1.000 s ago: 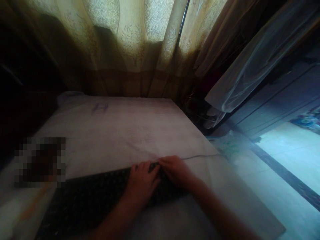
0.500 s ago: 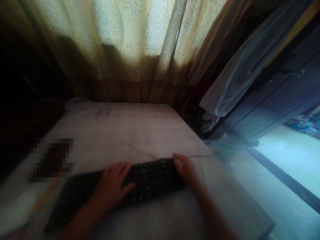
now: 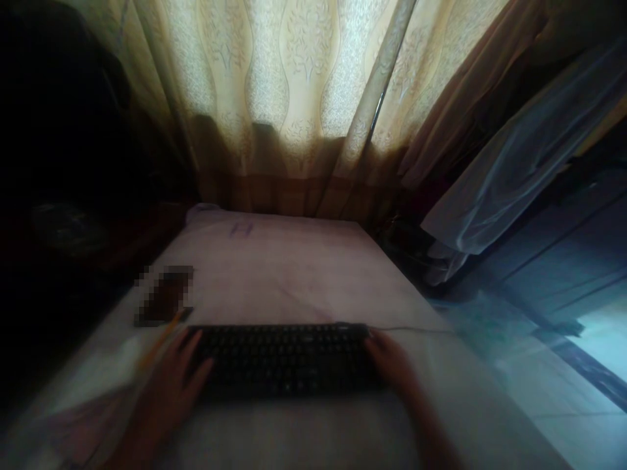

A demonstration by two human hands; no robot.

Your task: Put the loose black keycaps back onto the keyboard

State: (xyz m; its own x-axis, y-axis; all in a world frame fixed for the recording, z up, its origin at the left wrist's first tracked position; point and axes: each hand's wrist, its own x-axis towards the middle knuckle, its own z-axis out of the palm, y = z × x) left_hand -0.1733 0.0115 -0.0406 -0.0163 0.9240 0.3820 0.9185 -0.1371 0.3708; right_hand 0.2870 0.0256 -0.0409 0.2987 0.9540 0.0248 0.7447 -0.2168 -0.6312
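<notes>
A black computer keyboard (image 3: 284, 359) lies flat on the cloth-covered table, its long side roughly level across the view. Round its left end is my left hand (image 3: 179, 372), with the fingers at the far corner and the thumb on the near part. My right hand (image 3: 392, 362) grips the right end, its fingertips by the upper right corner. Both hands are somewhat blurred. A thin cable (image 3: 416, 329) runs right from behind the keyboard.
Left of the keyboard lie a blurred-out dark item (image 3: 166, 297) and a thin orange stick-like thing (image 3: 159, 343). A patterned curtain (image 3: 308, 85) hangs behind the table (image 3: 313, 261). To the right are hanging pale cloth (image 3: 482, 202) and a tiled floor (image 3: 582, 405).
My left hand has gone from the keyboard's middle to its left end. The keyboard has turned from slanted to nearly level. The camera view has shifted left.
</notes>
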